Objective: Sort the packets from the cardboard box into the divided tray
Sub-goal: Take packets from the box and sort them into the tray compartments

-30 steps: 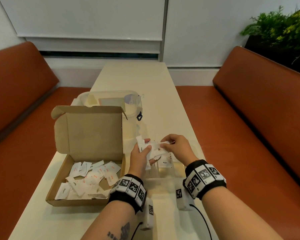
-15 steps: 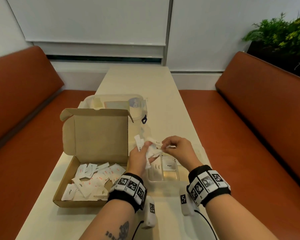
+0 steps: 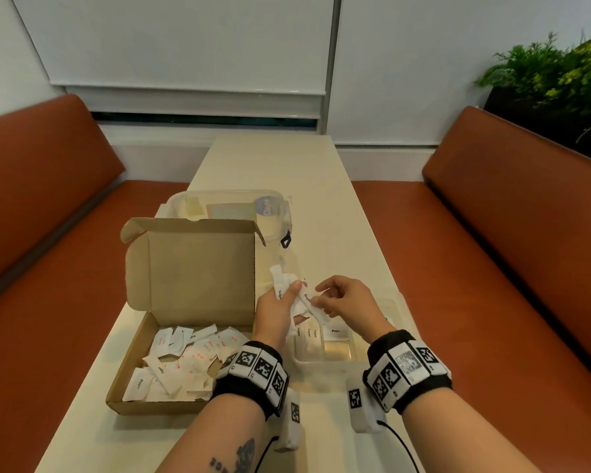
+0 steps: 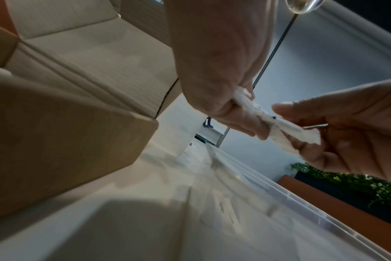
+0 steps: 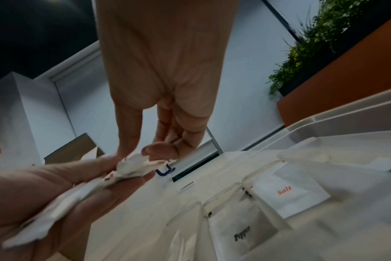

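Observation:
My left hand (image 3: 277, 312) hovers over the clear divided tray (image 3: 324, 361) and grips a bunch of white packets (image 3: 283, 285), some marked Sugar. Facing it, my right hand (image 3: 345, 302) pinches the edge of one packet (image 3: 309, 300) in that bunch, index finger raised. In the left wrist view the bunch (image 4: 277, 127) spans both hands. The right wrist view shows a Pepper packet (image 5: 241, 234) and a Salt packet (image 5: 286, 192) in separate tray compartments. Sugar packets (image 3: 311, 336) fill the tray's left compartment. The open cardboard box (image 3: 126, 380) to the left holds several loose packets (image 3: 184, 360).
The box's lid (image 3: 191, 268) stands upright just left of my hands. A clear lidded container (image 3: 232, 206) sits behind the box. Orange benches (image 3: 492, 268) run along both sides of the narrow table (image 3: 287, 165). A plant (image 3: 560, 70) stands at the far right.
Both hands stay over the tray with the bunch between them. My right hand's fingers have shifted on the bunch and its index finger has lifted.

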The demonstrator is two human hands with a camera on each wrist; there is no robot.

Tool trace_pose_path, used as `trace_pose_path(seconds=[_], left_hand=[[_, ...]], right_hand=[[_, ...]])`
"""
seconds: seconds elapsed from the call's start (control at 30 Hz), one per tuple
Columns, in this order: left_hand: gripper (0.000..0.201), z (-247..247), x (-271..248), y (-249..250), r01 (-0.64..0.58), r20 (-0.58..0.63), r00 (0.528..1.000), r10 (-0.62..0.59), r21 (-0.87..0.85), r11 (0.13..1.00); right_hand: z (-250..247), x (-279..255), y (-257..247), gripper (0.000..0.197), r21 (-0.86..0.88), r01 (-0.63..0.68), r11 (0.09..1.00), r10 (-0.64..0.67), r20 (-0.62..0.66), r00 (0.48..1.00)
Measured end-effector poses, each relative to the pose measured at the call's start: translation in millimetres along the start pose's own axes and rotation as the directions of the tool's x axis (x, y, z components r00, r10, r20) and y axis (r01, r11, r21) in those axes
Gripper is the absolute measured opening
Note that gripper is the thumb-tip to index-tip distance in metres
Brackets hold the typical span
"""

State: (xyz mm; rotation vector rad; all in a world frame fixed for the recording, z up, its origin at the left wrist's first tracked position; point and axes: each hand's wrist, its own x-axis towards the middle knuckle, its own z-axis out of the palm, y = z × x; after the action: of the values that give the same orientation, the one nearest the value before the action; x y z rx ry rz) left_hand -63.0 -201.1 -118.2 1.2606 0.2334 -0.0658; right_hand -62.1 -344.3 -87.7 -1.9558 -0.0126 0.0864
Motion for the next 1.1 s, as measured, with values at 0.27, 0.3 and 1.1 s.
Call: trace_pose_path(seconds=[0.27, 0.3, 1.1], left_hand=[[0.022, -1, 1, -4, -0.007, 0.006, 1.000, 0.006, 0.164, 0.986], [0.020, -2, 2, -4, -0.006, -0.009, 1.000, 0.008, 0.156, 0.988], [0.026, -18, 9, -16, -0.009, -0.168, 0.986, 0.021, 0.070, 0.997]], right_hand=[[11, -3, -2, 0.017, -0.053, -0.010, 0.999, 0.010, -0.012, 1.000], [11, -3, -2, 0.016, -0.050, -0.016, 0.999, 0.015, -0.001, 1.000], [45, 3, 27, 0.019, -0.616, -0.104, 0.781, 0.069, -0.081, 0.994]])
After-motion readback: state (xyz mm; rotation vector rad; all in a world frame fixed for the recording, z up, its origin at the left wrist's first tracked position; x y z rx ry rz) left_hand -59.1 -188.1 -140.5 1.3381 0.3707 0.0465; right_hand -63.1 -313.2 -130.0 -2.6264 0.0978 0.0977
